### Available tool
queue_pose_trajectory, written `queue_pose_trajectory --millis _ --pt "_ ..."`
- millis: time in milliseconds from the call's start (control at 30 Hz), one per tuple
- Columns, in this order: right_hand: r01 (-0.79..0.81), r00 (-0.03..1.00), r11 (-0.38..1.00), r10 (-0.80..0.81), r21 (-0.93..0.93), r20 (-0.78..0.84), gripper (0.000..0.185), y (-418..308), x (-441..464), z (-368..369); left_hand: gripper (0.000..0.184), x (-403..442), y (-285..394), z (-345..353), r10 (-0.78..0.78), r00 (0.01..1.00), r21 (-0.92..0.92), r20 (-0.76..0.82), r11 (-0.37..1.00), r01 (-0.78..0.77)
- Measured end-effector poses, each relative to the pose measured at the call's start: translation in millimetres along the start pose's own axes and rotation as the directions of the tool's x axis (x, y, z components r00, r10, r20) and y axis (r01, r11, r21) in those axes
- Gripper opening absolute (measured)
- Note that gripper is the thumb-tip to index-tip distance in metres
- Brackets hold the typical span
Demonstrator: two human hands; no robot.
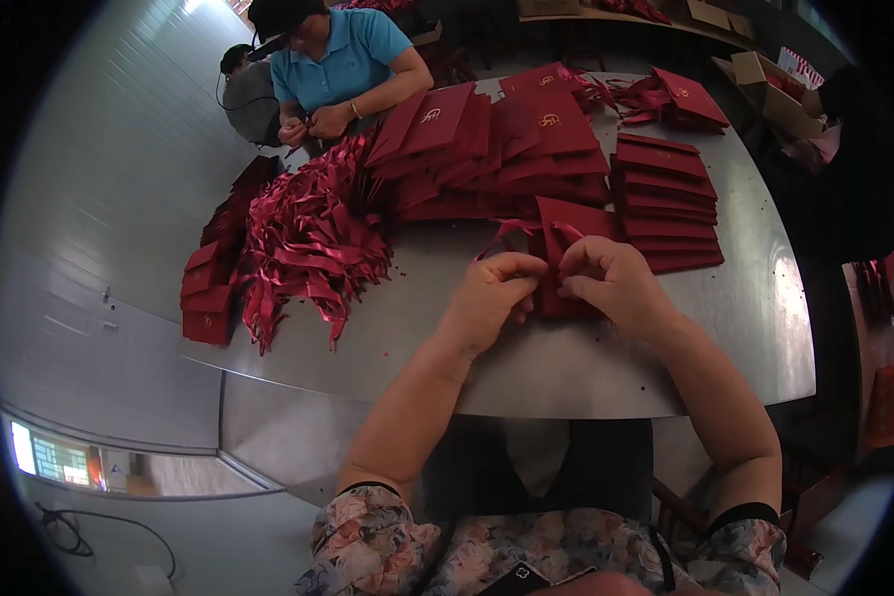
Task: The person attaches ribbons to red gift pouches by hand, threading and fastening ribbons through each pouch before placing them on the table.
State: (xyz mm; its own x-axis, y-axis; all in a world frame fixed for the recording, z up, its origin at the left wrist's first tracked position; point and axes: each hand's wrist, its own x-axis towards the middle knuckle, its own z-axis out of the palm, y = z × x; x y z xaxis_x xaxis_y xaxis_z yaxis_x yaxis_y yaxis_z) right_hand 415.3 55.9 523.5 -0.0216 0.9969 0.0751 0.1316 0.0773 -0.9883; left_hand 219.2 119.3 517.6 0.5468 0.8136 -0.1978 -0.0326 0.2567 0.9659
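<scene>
A dark red paper gift bag (572, 215) lies on the table in front of me, between and beneath my hands. My left hand (495, 300) is closed in a pinch at the bag's left side, and a shiny red ribbon (512, 230) loops up just beyond it. My right hand (614, 282) pinches at the bag's upper middle, where a strip of ribbon (566, 233) rises beside the fingers. The two sets of fingertips nearly meet over the bag. Exactly what lies between them is partly hidden by the fingers.
A heap of loose red ribbons (313, 238) lies left on the metal table (427, 343). Stacked red bags (497, 149) stand behind my hands, another stack (669, 199) to the right. Across the table, a person in a blue shirt (343, 60) works with both hands.
</scene>
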Motion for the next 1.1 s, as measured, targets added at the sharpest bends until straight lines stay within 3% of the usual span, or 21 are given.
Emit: queue_pose_trajectory --millis 67,200,267,300,367,400,467,500,533,600,667,733,767,867,933,967,1000,1033,1067,1100 --pt "-0.046 0.998 0.985 0.039 0.165 0.047 0.015 6 2 -4 0.019 2 2 -3 0.024 0.997 0.155 0.069 0.987 -0.034" --pt "-0.046 0.998 0.996 0.042 0.075 0.047 0.013 11 1 -3 0.020 7 1 -4 -0.094 0.984 0.296 0.152 0.954 0.045" --pt "-0.014 0.998 0.986 0.023 -0.166 0.051 0.013 7 -1 -2 0.015 7 2 -3 -0.040 0.984 0.425 0.174 0.904 -0.038" --pt "-0.014 0.999 0.986 0.022 -0.165 0.049 0.013 6 -2 0 0.015 8 1 -4 -0.040 0.984 0.426 0.175 0.904 -0.039" --pt "0.185 0.982 0.907 -0.180 -0.377 0.050 0.010 3 -7 3 0.011 9 -3 -3 0.086 0.980 0.490 0.179 0.856 -0.165" --pt "0.180 0.983 0.906 -0.177 -0.383 0.042 0.010 0 -7 1 0.011 9 -3 -2 0.086 0.978 0.486 0.189 0.857 -0.169" --pt "0.322 0.913 0.893 -0.381 -0.314 -0.146 0.011 -8 -4 -8 0.011 8 -1 -3 0.001 0.988 0.519 0.154 0.851 -0.082" --pt "0.240 0.919 0.957 -0.279 -0.165 -0.280 0.010 -15 -2 -16 0.011 8 0 -2 -0.003 0.986 0.515 0.166 0.853 -0.084" --pt "0.236 0.918 0.957 -0.277 -0.170 -0.284 0.010 -15 2 -25 0.010 6 3 -3 -0.002 0.984 0.517 0.177 0.851 -0.091" --pt "0.147 0.868 0.762 -0.405 -0.630 -0.288 0.011 -11 3 -47 0.010 6 5 -3 0.001 0.982 0.523 0.188 0.846 -0.101" --pt "0.088 0.903 0.739 -0.342 -0.668 -0.260 0.018 4 4 -52 0.010 5 6 -3 0.016 0.979 0.481 0.203 0.869 -0.114" --pt "0.044 0.984 0.663 -0.157 -0.747 -0.081 0.018 10 5 -52 0.010 6 5 -4 0.014 0.978 0.487 0.208 0.866 -0.116" --pt "0.044 0.985 0.662 -0.156 -0.748 -0.080 0.018 12 5 -49 0.010 6 5 -5 0.016 0.978 0.489 0.210 0.864 -0.119" --pt "0.076 0.991 0.702 -0.131 -0.708 -0.024 0.017 17 4 -41 0.012 5 6 -5 0.003 0.975 0.458 0.224 0.882 -0.108" --pt "0.020 0.998 0.932 -0.040 -0.362 -0.048 0.011 21 10 -40 0.013 4 9 -3 -0.009 0.973 0.443 0.230 0.891 -0.096" --pt "0.023 0.998 0.931 -0.044 -0.363 -0.048 0.011 21 10 -40 0.014 3 10 -2 -0.023 0.972 0.428 0.235 0.900 -0.082" --pt "-0.079 0.995 0.994 0.073 -0.082 -0.072 0.012 20 11 -39 0.014 3 11 -2 -0.020 0.972 0.428 0.235 0.900 -0.085" --pt "-0.174 0.980 0.963 0.190 0.207 -0.061 0.016 17 12 -38 0.015 3 11 -2 -0.019 0.972 0.420 0.235 0.904 -0.084" --pt "-0.169 0.981 0.964 0.185 0.205 -0.059 0.016 14 11 -35 0.016 2 12 -2 -0.018 0.972 0.412 0.234 0.907 -0.083" --pt "-0.158 0.976 0.905 0.203 0.396 -0.076 0.020 5 8 -30 0.016 2 11 -1 -0.013 0.973 0.413 0.231 0.906 -0.086"
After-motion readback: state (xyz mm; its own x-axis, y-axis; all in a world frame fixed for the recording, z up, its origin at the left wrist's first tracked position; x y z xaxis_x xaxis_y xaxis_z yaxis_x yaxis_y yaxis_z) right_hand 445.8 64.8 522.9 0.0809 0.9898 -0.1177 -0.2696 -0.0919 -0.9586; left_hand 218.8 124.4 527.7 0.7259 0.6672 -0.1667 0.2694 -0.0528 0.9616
